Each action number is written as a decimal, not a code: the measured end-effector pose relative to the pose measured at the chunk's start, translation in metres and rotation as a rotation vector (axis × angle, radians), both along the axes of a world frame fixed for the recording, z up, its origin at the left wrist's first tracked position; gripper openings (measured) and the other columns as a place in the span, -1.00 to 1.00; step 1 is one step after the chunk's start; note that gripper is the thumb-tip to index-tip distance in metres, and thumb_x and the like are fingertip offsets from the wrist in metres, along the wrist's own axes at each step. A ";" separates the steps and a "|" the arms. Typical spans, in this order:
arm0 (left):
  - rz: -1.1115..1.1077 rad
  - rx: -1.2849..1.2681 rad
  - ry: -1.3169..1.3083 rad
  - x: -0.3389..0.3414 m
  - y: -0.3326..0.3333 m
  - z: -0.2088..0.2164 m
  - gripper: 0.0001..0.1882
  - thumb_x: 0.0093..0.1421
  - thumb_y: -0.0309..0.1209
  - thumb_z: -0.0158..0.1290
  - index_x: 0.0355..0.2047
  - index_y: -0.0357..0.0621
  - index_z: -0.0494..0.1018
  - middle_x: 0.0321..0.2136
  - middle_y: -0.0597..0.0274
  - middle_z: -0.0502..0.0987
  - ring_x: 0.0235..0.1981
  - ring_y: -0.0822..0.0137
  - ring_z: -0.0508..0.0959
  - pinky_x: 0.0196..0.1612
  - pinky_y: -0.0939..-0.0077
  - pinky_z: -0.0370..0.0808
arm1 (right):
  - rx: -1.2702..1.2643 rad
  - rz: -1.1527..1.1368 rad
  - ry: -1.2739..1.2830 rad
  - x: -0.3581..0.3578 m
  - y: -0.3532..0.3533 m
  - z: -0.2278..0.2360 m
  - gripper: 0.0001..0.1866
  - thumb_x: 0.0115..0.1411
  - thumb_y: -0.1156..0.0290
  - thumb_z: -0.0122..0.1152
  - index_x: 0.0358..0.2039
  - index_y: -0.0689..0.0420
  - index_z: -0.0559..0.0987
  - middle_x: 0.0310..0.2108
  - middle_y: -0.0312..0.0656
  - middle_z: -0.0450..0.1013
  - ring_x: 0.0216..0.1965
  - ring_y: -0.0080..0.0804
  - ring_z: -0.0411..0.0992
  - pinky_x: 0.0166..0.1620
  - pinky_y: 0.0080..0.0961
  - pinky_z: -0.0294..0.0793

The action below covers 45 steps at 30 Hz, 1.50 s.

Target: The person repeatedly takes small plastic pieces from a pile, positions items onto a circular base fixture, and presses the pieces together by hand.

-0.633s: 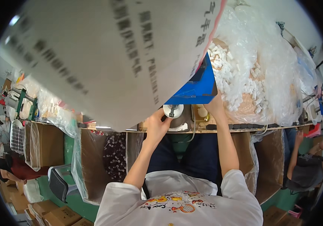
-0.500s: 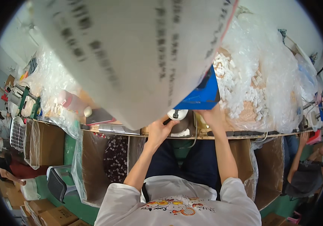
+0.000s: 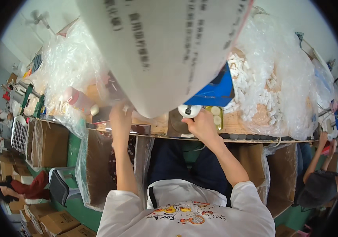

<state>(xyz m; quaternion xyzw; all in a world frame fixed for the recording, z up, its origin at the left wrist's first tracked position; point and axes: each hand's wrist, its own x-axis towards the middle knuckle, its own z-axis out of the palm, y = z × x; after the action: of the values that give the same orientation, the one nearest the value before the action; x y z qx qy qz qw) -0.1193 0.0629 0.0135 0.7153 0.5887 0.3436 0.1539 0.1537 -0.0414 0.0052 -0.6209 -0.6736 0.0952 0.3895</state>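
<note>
My left hand (image 3: 120,118) is over the table's left part, beside a dark flat tray-like thing (image 3: 103,114). Its fingers are smeared by motion, and a small pale spot shows at the fingertips; whether it is a held piece I cannot tell. My right hand (image 3: 203,126) is closed at the white round part (image 3: 190,110) under a blue machine (image 3: 212,94), thumb pointing left. What its fingers grip, if anything, is hidden. A printed white sheet (image 3: 165,59) hangs close in front and covers the middle of the bench.
Many small white pieces (image 3: 269,102) lie on the right under clear plastic (image 3: 295,79). A pink bottle (image 3: 78,98) stands left, near more plastic sheeting (image 3: 74,59). A small yellow-green container (image 3: 217,117) sits beside the machine. Lined cartons (image 3: 98,173) stand below the table edge. A co-worker (image 3: 321,181) is at far right.
My left hand has left the white round part and moved left across the table. My right hand has come from under the blue machine down to that part.
</note>
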 end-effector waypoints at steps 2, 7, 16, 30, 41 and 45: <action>-0.074 0.140 0.005 0.004 0.032 -0.035 -0.67 0.14 -0.40 0.22 -0.11 -0.30 0.54 -0.22 -0.13 0.59 -0.17 -0.12 0.56 -0.09 0.10 0.47 | 0.084 -0.033 0.046 -0.012 -0.001 -0.002 -0.72 -0.04 0.42 0.43 -0.29 0.22 0.62 -0.41 0.02 0.53 -0.32 0.06 0.51 -0.24 -0.13 0.49; -0.192 0.240 0.060 0.048 0.029 -0.053 -0.71 -0.01 -0.51 0.28 -0.22 -0.28 0.61 -0.24 -0.16 0.58 -0.33 -0.09 0.59 -0.30 0.17 0.50 | 0.170 -0.063 0.035 -0.011 0.002 -0.015 -0.73 -0.07 0.43 0.45 -0.31 0.19 0.64 -0.35 -0.05 0.55 -0.28 -0.01 0.52 -0.20 -0.18 0.50; -0.225 0.121 -0.246 0.057 -0.018 -0.031 -0.64 0.06 -0.57 0.30 -0.09 -0.34 0.61 -0.12 0.06 0.55 -0.18 0.20 0.61 -0.15 0.45 0.57 | 0.149 -0.734 -0.118 0.216 -0.064 -0.030 -0.83 0.03 0.48 0.36 -0.32 0.18 0.64 -0.44 -0.09 0.52 -0.38 -0.21 0.50 -0.30 -0.33 0.45; -0.562 -0.274 -1.099 0.079 -0.079 -0.008 -0.71 0.13 -0.78 0.18 -0.10 -0.46 0.55 -0.15 0.11 0.59 -0.04 0.24 0.59 0.10 0.42 0.49 | 0.180 -0.305 0.314 0.088 -0.048 -0.019 -0.89 0.01 0.62 0.37 -0.41 0.18 0.65 -0.28 -0.19 0.57 -0.10 -0.19 0.52 0.01 -0.25 0.46; -0.477 -0.047 -0.290 0.105 -0.061 -0.008 -0.69 0.03 -0.60 0.32 -0.17 -0.36 0.59 -0.28 -0.03 0.65 -0.28 0.14 0.64 -0.18 0.37 0.51 | 0.113 -0.212 0.016 0.074 -0.053 -0.008 -0.90 0.01 0.58 0.35 -0.40 0.24 0.66 -0.23 -0.14 0.54 -0.12 -0.15 0.49 -0.04 -0.29 0.45; -0.557 -0.171 -0.213 0.108 -0.058 -0.004 -0.73 0.13 -0.52 0.25 -0.13 -0.23 0.60 -0.25 -0.10 0.63 -0.15 -0.15 0.60 -0.09 0.11 0.50 | 0.171 -0.303 0.323 0.063 -0.051 -0.001 -0.92 0.06 0.58 0.37 -0.38 0.23 0.66 -0.21 -0.11 0.57 -0.15 -0.14 0.53 -0.07 -0.31 0.49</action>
<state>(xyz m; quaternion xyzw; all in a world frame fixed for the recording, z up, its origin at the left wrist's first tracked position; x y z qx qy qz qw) -0.0117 0.0046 0.0095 0.7936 0.3774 0.3103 0.3627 0.2165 -0.0928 0.0043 -0.6564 -0.5072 0.0764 0.5532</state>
